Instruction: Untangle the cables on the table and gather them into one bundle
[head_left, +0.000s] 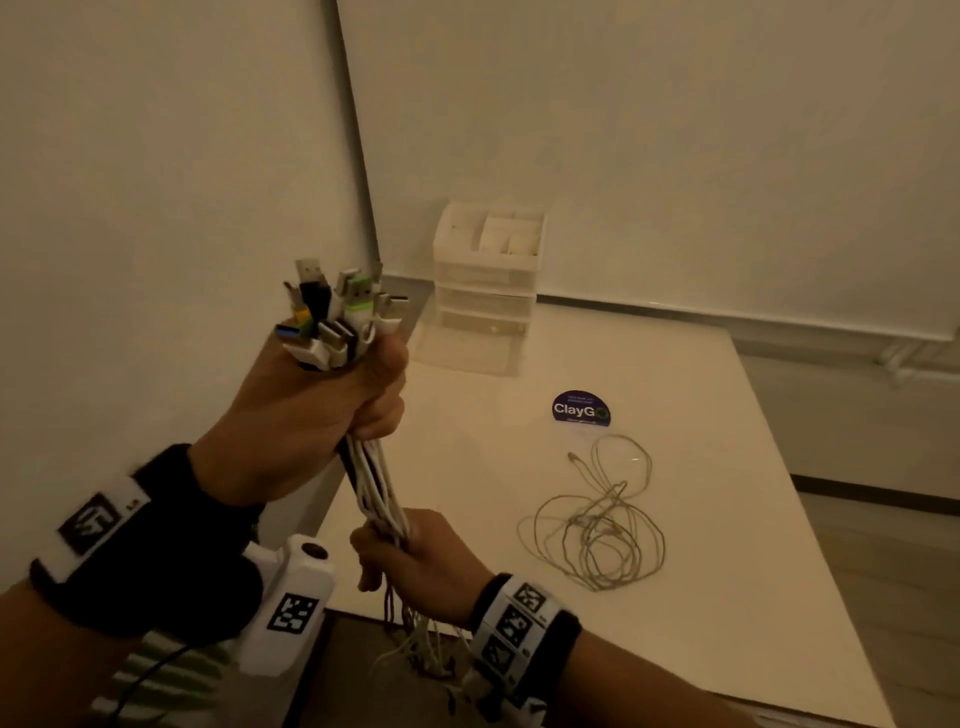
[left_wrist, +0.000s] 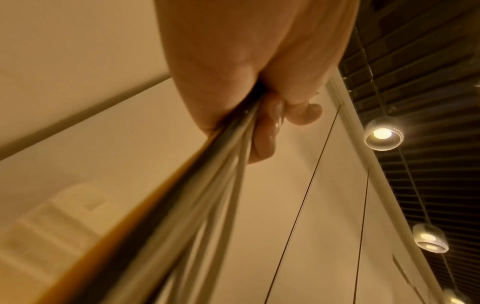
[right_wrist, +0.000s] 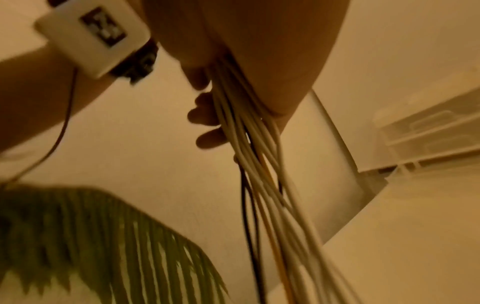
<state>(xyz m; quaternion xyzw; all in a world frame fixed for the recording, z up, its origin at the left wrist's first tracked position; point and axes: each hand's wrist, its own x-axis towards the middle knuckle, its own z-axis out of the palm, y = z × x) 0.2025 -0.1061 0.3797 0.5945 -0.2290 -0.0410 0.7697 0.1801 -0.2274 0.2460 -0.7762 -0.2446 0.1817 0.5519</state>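
A bundle of cables (head_left: 376, 483) is held upright in the air off the near-left corner of the tabletop (head_left: 727, 597), its long axis running almost vertically, tilted slightly so the top leans left. The left hand (head_left: 306, 415) is clamped as a fist round the upper end, with the plugs (head_left: 340, 312) standing out above the grip in a tight cluster. The right hand (head_left: 421, 561) is closed round the same strands lower down, directly beneath the left, and the free tails (head_left: 421, 649) hang below it past the table edge. In the left wrist view the strands (left_wrist: 207, 185) are seen running straight out of the curled fingers (left_wrist: 267, 139); in the right wrist view they fan a little as they drop from the grip. One pale, thin cable (head_left: 597, 525) is still lying on the tabletop in loose, overlapping loops, to the right of and beyond both hands and well apart from them; the right hand is judged the nearer. Just beyond it a round dark sticker (head_left: 581, 409) is seen. A small translucent drawer unit (head_left: 485, 291) stands at the far left against the wall; pale blocks are held in its open top tray, while what the drawers hold cannot be told.
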